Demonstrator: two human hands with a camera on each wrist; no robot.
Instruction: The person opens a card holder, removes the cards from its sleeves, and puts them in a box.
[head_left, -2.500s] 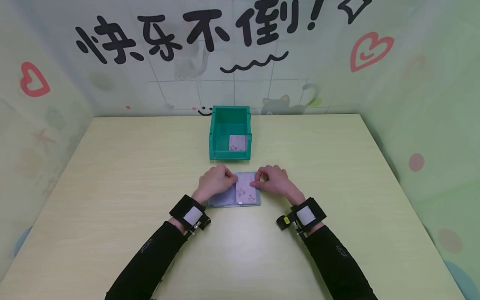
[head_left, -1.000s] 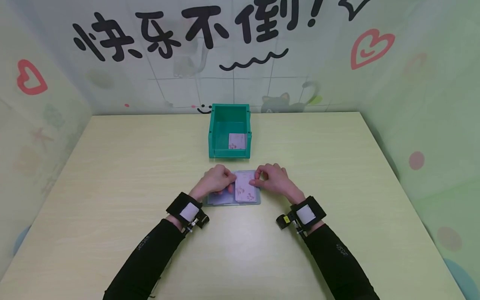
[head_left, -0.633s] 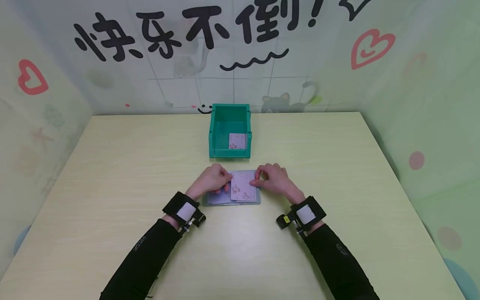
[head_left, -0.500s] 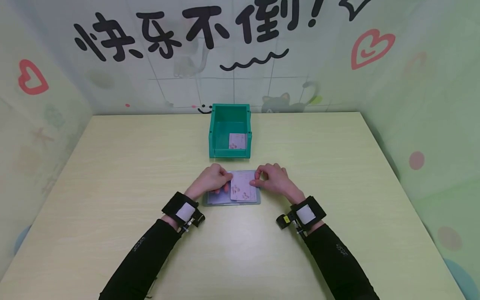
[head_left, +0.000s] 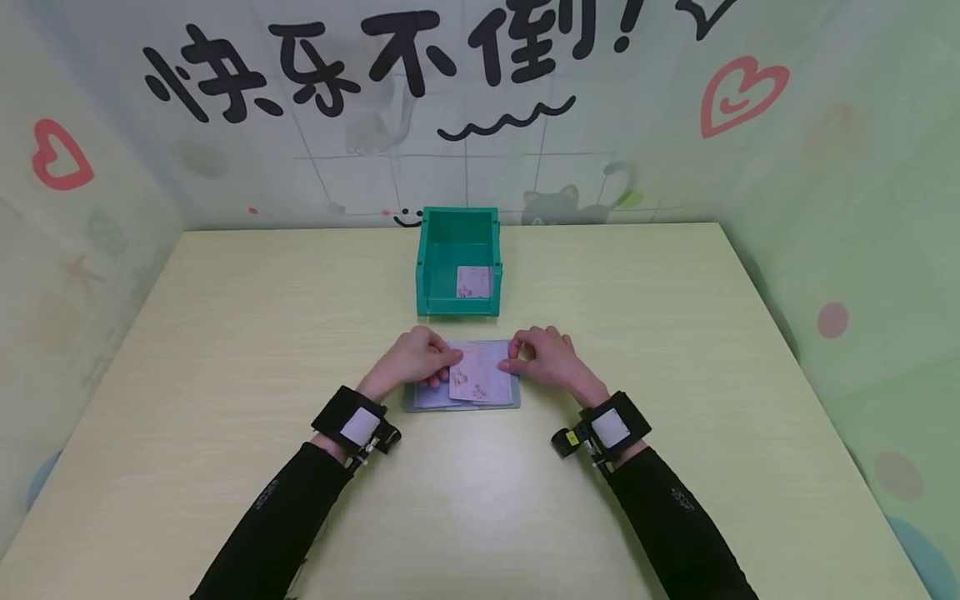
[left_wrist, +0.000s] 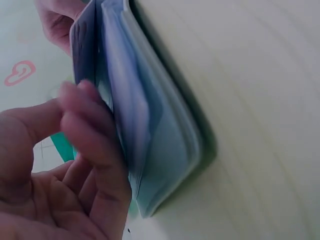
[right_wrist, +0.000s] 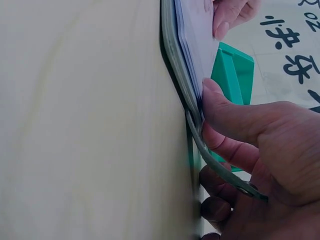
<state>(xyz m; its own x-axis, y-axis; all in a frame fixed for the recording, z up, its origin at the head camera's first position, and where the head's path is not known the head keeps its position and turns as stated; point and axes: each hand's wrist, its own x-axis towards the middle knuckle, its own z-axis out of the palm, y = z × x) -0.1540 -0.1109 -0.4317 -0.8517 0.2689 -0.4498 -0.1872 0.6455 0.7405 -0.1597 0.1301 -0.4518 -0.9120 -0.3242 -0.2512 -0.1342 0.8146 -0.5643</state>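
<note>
Seemingly, the left hand, pinching the page, needed gentleness while the right hand clamped the booklet steady.

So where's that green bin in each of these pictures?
Head: the green bin, just above centre.
Left wrist: a green sliver of it, at left, behind the left hand.
Right wrist: the bin right of centre, partly hidden behind the right hand.
Shared landmark: the bluish folder between both hands.

Booklet on table, before bin
</note>
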